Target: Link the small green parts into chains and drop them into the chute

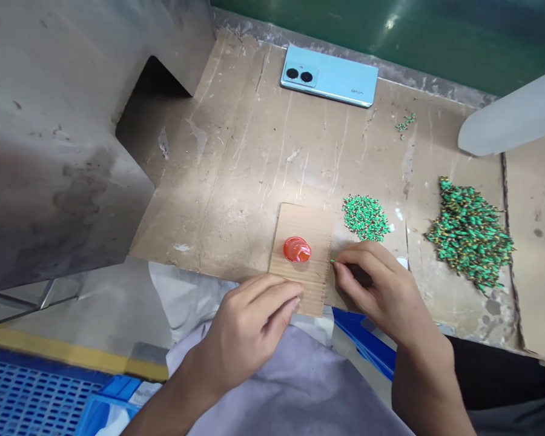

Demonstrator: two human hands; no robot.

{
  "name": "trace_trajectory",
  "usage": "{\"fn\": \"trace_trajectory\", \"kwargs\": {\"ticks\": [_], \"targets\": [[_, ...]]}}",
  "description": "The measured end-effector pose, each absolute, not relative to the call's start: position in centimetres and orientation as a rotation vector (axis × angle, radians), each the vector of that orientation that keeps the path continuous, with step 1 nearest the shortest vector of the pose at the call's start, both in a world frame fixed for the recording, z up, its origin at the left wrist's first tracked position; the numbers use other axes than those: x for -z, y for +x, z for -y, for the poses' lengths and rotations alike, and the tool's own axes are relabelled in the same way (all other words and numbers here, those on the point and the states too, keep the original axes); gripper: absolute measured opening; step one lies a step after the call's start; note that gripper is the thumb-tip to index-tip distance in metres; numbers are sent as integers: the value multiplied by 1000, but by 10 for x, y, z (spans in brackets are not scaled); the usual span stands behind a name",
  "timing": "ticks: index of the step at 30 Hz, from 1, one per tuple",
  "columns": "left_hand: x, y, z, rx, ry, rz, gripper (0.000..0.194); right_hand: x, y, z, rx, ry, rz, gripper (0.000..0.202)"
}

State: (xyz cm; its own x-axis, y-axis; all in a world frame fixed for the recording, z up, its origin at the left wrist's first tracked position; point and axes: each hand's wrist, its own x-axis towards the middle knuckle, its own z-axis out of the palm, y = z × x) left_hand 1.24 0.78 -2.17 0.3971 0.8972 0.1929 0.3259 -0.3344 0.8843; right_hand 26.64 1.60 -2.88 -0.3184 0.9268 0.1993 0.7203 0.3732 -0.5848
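A small rectangle of corrugated cardboard (302, 221) lies at the table's front edge, with a glossy red-orange blob (297, 249) on it. My left hand (254, 318) rests over the cardboard's lower left part. Its thumb and fingers are closed together, and whatever is between the tips is hidden. At the right edge of the cardboard, my right hand (381, 284) pinches a tiny green piece (333, 261) between thumb and forefinger. Just beyond that hand is a small pile of green pieces (366, 217) with dark and gold ends.
A larger heap of green pieces (470, 236) lies at the right, with a few loose ones behind. A light blue phone (331, 75) lies at the back. Metal housing (63, 139) stands at left; a white rounded object (513, 115) juts in from the right.
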Motion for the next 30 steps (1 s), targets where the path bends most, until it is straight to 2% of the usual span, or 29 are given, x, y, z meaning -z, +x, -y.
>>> {"fn": "trace_trajectory", "kwargs": {"ticks": [10,19,26,30], "targets": [[25,13,-8,-965,1790,-1079,22,25,269,-12,-621,-1360,2077,14],[6,18,0,-1130,1238,-1010,11,3,220,13,-1096,-1105,1693,19],[9,18,2,-1140,1232,-1026,20,2,214,10,-1191,-1071,1659,15],[9,17,1,-1168,1318,-989,18,0,215,7,-1181,-1062,1720,13]]}}
